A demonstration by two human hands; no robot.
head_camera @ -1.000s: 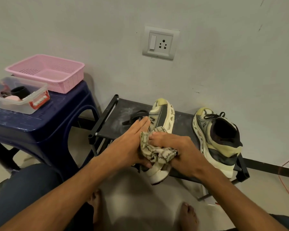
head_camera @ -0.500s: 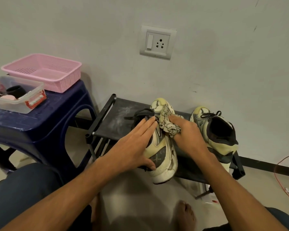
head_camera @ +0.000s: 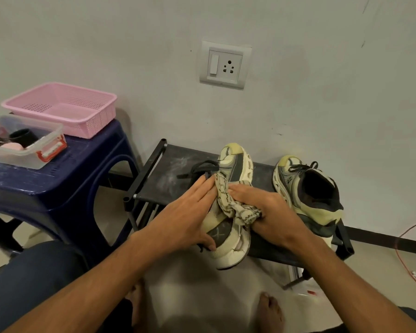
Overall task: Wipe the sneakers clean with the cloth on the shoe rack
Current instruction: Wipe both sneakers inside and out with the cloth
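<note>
Wiping step in hand: the right hand (head_camera: 269,212) is pressing the cloth (head_camera: 228,205), bunched in a closed grip, onto the near sneaker (head_camera: 235,164), which is tipped sideways on the shoe rack (head_camera: 168,179). The flat-fingered left hand (head_camera: 187,217) is steadying it. The second sneaker (head_camera: 308,195) probably needs wiping next.

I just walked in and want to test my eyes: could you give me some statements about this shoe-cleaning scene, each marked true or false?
1. The right hand grips the patterned cloth against a sneaker. True.
2. The left hand holds a brush. False: it rests flat on that sneaker, holding no tool.
3. The second sneaker stands on the floor. False: it stands on the black shoe rack.
4. The pink basket sits on the blue stool. True.
5. A plug fills the wall socket. False: nothing is plugged in.
</note>
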